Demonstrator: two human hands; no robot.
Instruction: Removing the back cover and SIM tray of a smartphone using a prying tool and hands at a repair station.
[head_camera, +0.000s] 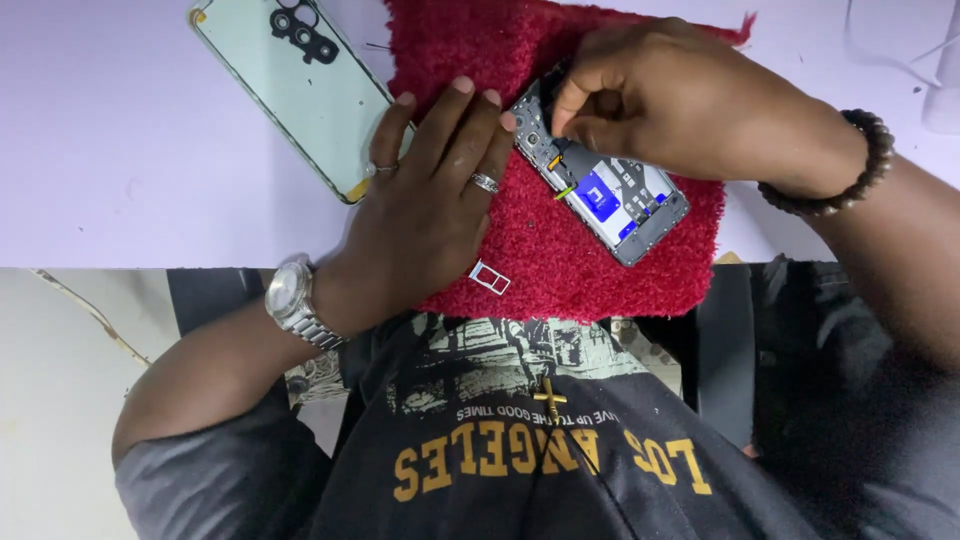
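Note:
An opened phone body (612, 195) with exposed boards and a blue part lies slanted on a red fuzzy mat (560, 260). My left hand (425, 205), wearing rings and a metal watch, rests flat on the mat with its fingertips pressed against the phone's upper left end. My right hand (670, 95), with a bead bracelet at the wrist, is pinched over the phone's top end, and what its fingertips grip is hidden. A small metal card tray (489, 278) lies on the mat just right of my left palm.
The phone's pale green back cover (300, 95), with black camera holes, lies on the white table (120, 150) left of the mat. The table's near edge runs just below my left wrist. My dark printed shirt fills the lower view.

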